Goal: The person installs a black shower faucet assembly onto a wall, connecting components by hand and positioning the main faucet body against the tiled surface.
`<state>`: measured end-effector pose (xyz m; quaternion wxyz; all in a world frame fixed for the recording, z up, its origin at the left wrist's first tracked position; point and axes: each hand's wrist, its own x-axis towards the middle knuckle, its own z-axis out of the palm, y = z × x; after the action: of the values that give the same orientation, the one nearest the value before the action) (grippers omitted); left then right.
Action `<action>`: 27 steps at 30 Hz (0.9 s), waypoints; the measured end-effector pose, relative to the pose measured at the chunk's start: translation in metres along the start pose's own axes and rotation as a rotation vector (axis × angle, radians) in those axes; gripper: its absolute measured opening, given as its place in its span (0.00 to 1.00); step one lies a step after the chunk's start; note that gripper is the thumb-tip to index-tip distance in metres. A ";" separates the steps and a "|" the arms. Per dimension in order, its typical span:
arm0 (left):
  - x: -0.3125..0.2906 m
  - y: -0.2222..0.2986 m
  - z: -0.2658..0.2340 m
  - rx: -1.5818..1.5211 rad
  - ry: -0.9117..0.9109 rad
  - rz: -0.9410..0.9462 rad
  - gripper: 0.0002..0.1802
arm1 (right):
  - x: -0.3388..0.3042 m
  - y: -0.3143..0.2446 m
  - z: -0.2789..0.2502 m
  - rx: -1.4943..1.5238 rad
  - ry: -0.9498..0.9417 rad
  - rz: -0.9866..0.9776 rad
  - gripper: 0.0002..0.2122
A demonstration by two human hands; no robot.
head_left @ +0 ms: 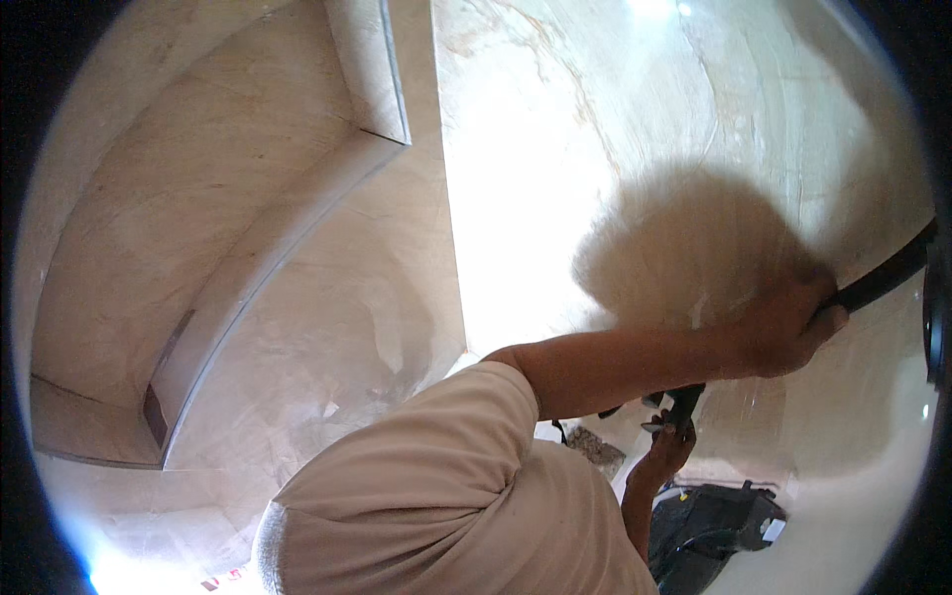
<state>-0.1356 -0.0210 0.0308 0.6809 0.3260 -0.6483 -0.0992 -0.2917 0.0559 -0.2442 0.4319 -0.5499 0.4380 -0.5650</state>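
Note:
My left arm stretches across to the right, and my left hand (793, 322) is closed around a black tube (888, 273). The tube runs up and right to the picture's edge, where a dark rounded part (934, 317) is cut off by the rim. Lower down, partly behind my left forearm, my right hand (672, 451) is wrapped round a black handle-like piece (684, 405). Whether that piece joins the tube is hidden.
A glossy marbled wall (535, 198) fills the upper right, with a dark shadow on it. A recessed tiled niche (198, 218) with a pale edge lies at left. Below my right hand stands a black machine (709, 531); a speckled brown patch (595, 451) shows beside my torso.

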 end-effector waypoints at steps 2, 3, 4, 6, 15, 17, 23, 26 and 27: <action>-0.002 0.002 0.001 -0.094 0.073 0.025 0.18 | -0.003 0.000 0.001 0.053 -0.010 0.001 0.25; -0.006 0.005 0.004 -0.043 0.085 -0.011 0.18 | -0.004 0.000 -0.002 0.079 0.017 0.006 0.24; -0.008 0.003 0.005 -0.100 0.003 -0.111 0.17 | -0.004 0.002 -0.002 0.093 0.012 0.026 0.22; -0.010 0.005 0.008 -0.185 -0.105 -0.191 0.16 | -0.003 0.007 -0.003 0.142 -0.017 0.020 0.21; 0.000 0.013 0.008 -0.517 -0.158 -0.312 0.14 | 0.000 0.001 0.002 0.405 0.111 0.059 0.21; 0.000 0.012 0.012 -0.551 -0.082 -0.420 0.14 | 0.002 0.003 -0.001 0.331 0.082 0.058 0.23; -0.015 0.008 0.018 -0.561 -0.074 -0.356 0.15 | 0.006 0.032 -0.019 0.138 0.054 0.104 0.20; -0.019 0.007 0.017 -0.441 -0.039 -0.338 0.17 | 0.025 0.025 -0.024 -0.060 -0.342 0.139 0.27; -0.020 0.007 0.016 -0.466 -0.069 -0.347 0.18 | 0.026 0.019 -0.021 -0.170 -0.174 0.145 0.26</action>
<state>-0.1557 -0.0100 0.0178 0.6877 0.2631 -0.5656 -0.3713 -0.3127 0.0270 -0.2562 0.4597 -0.5983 0.4839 -0.4433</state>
